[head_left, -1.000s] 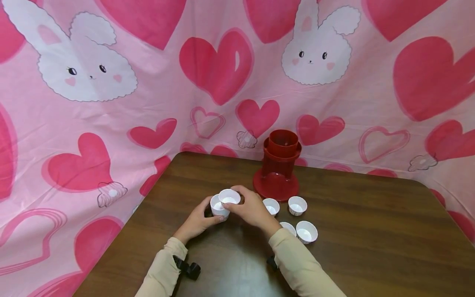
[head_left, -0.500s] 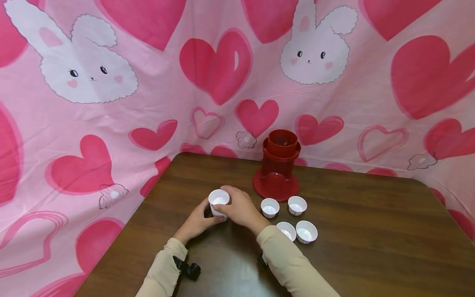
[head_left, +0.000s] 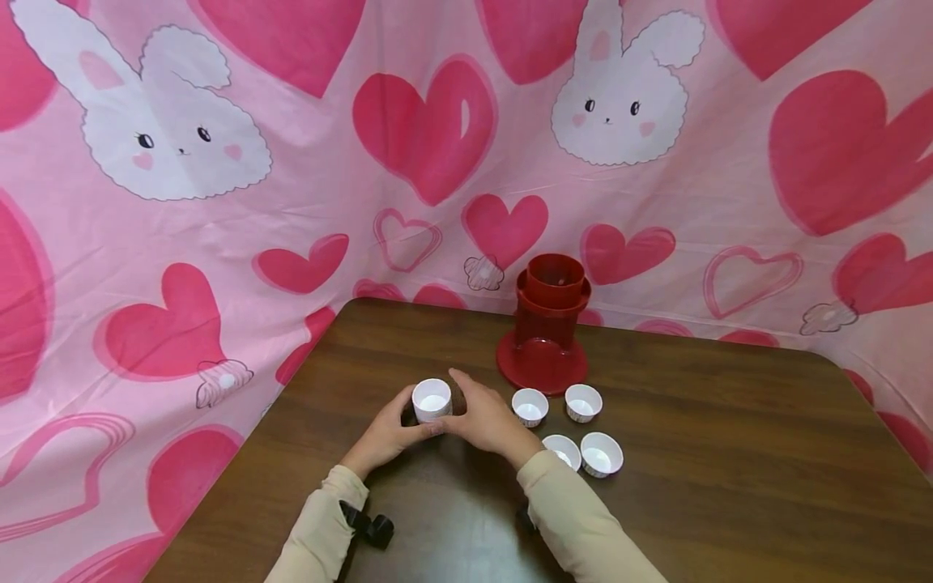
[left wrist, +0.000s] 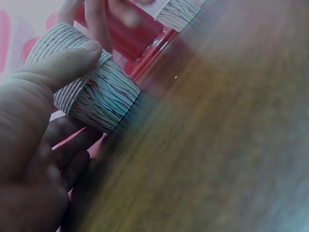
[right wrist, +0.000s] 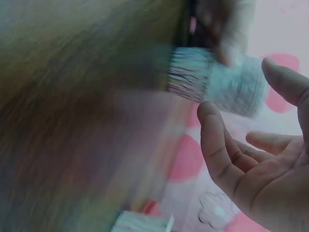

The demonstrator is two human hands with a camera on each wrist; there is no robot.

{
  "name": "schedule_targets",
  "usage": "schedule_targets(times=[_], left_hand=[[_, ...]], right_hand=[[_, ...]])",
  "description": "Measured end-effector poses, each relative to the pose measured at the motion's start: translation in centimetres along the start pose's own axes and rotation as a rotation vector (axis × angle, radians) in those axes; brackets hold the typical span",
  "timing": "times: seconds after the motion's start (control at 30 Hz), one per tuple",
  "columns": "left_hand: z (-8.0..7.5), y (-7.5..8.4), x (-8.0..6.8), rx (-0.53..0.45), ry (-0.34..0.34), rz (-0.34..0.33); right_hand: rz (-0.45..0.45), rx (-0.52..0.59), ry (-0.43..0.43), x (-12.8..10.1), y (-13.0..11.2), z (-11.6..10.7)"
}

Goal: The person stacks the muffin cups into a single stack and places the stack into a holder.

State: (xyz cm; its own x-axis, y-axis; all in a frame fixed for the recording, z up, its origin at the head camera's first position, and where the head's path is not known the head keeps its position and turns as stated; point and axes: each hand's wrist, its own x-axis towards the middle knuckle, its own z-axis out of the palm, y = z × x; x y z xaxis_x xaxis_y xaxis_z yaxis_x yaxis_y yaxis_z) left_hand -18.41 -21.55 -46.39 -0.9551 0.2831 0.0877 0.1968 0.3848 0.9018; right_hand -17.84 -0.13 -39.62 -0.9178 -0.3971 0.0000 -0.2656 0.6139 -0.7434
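Observation:
My left hand (head_left: 389, 431) grips a stack of nested white paper baking cups (head_left: 432, 398), left of the table's middle. In the left wrist view its thumb presses on the layered rims, and the lowest cup (left wrist: 108, 96) shows coloured wavy lines on its wall. Right beside the stack is my right hand (head_left: 487, 414), thumb and fingers spread and holding nothing. The right wrist view shows its fingertips (right wrist: 210, 108) apart from the blurred stack (right wrist: 236, 92). Several single cups of the same kind (head_left: 602, 455) stand upright to the right of that hand.
Behind the single cups stands a red plastic holder (head_left: 550, 324) with a round base and an upright tube. The brown wooden table (head_left: 729, 453) reaches to a pink cloth (head_left: 306, 146) with hearts and rabbits, which hangs behind and at the left.
My right hand has brought one cup left and down onto the stack in my left hand, then let go of it. The left hand has stayed in place.

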Motion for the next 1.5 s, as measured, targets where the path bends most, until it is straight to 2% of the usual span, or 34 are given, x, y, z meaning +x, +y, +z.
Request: schedule_targets(times=[0.1,0.17,0.3,0.4,0.53,0.67,0.83,1.03,1.17,1.5], left_hand=[[0.1,0.0,0.0,-0.005,0.001,-0.016],[0.1,-0.8,0.2,0.002,0.005,-0.015],[0.0,-0.7,0.1,0.009,0.013,-0.021],[0.0,-0.6,0.2,0.017,0.007,-0.02],[0.0,-0.6,0.2,0.026,0.003,-0.026],[0.0,-0.6,0.1,0.035,0.017,-0.04],[0.0,-0.4,0.0,0.038,0.019,-0.049],[0.3,-0.2,0.2,0.044,0.009,-0.061],[0.3,-0.3,0.1,0.049,0.011,-0.062],[0.4,-0.4,0.0,0.014,0.007,-0.008]], right_hand=[[0.007,0.04,0.04,-1.4,0.4,-1.4],[0.011,0.047,0.076,-2.6,0.9,-2.5],[0.02,0.071,0.147,-5.4,2.3,-5.2],[0.026,0.048,0.2,-7.6,4.0,-7.6],[0.072,-0.045,0.24,-10.6,6.9,-10.3],[0.106,-0.12,0.226,-12.9,9.7,-11.8],[0.108,-0.119,0.129,-13.8,12.3,-11.8],[0.168,-0.055,0.035,-13.6,13.4,-11.2],[0.162,-0.073,0.032,-13.2,13.5,-10.9],[0.082,-0.139,0.057,-13.1,13.9,-10.7]])
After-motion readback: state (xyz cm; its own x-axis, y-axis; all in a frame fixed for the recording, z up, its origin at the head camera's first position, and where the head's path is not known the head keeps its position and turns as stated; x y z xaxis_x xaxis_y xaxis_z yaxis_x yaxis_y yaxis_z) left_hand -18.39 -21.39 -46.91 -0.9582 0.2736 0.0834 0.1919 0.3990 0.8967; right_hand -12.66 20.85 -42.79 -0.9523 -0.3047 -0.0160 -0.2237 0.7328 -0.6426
